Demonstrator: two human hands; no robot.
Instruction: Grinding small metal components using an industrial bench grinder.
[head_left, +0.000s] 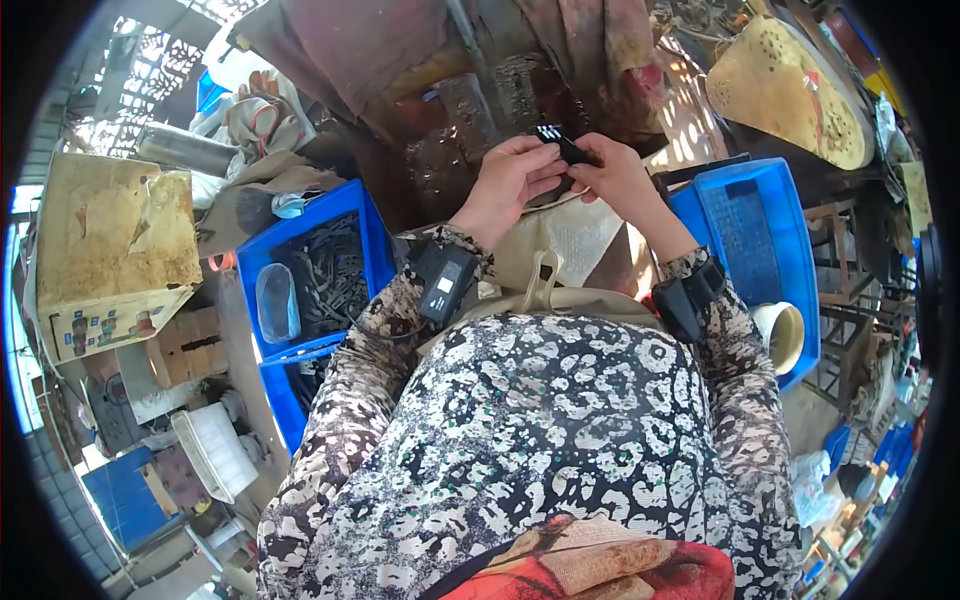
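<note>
Both my hands meet in front of me over a wet, dark brown work surface (430,165). Between them is a small black piece (566,146) with a row of bright, light-coloured bars at its far end; its exact kind is too small to tell. My right hand (615,178) pinches it between thumb and fingers. The fingers of my left hand (508,188) are drawn together against its left side, partly hiding it. To the left, a blue bin (372,235) holds many dark, flat parts (335,270) and a clear oval plastic container (278,303).
A second blue bin (800,250) stands at my right, with a cream-coloured cup-like container (780,338) in its near end. A worn yellowish box (115,235) is at far left. Stained brown cloth (340,45) hangs ahead. A pitted yellowish board (785,95) stands far right.
</note>
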